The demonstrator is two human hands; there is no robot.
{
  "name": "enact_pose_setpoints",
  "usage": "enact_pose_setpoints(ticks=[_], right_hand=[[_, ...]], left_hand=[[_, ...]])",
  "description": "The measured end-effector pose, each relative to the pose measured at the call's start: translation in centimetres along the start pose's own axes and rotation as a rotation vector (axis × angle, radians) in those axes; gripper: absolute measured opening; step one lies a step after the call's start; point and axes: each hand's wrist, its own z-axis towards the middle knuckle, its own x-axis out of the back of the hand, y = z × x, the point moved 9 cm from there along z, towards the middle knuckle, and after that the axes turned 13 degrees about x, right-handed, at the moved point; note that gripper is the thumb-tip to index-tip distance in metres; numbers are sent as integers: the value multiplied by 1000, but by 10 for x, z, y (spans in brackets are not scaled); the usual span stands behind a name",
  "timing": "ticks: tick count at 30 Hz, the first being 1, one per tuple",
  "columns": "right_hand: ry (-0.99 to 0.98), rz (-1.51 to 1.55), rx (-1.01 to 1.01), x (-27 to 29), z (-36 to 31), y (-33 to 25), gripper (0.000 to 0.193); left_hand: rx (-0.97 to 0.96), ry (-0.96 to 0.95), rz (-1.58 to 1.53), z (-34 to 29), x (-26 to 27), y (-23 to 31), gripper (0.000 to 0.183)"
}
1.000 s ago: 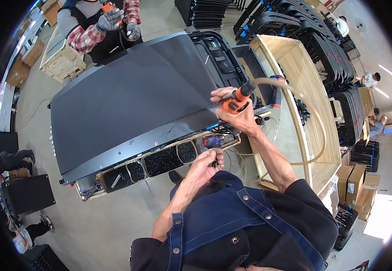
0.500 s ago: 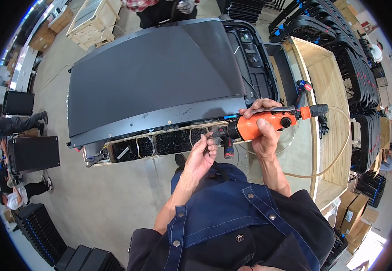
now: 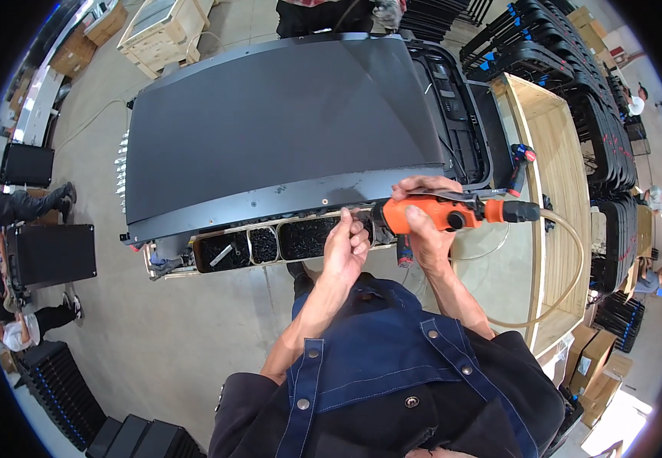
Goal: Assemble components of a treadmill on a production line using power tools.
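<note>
My right hand wraps round an orange air tool, held roughly level at the near edge of a large dark panel. Its dark nose points left. A pale hose curves from the tool's rear end. My left hand is at the nose, thumb and fingers pinched together; what lies between them is too small to make out. Just below the panel's edge, bins of small black fasteners sit left of my left hand.
A wooden crate stands on the right, with a red and black power tool at its side. Black frames are stacked beyond. Across the panel stands a person; others work at far left beside a black box.
The view has shifted, so the panel and bins sit farther right. The orange tool has turned more level, and my left hand has risen slightly with its pinch kept at the nose.
</note>
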Motion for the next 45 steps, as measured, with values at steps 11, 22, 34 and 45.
enact_pose_setpoints(ticks=[11, 22, 34, 45], right_hand=[[-383, -348, 41, -120, 8, 52, 40], [-543, -565, -3, -139, 4, 80, 41], [-123, -83, -178, -123, 12, 51, 45], [158, 260, -209, -112, -12, 57, 41]], left_hand=[[323, -2, -109, 18, 30, 40, 38], [260, 91, 332, -54, 88, 63, 24], [45, -127, 285, -91, 65, 117, 25], [-46, -206, 168, -104, 54, 124, 23]])
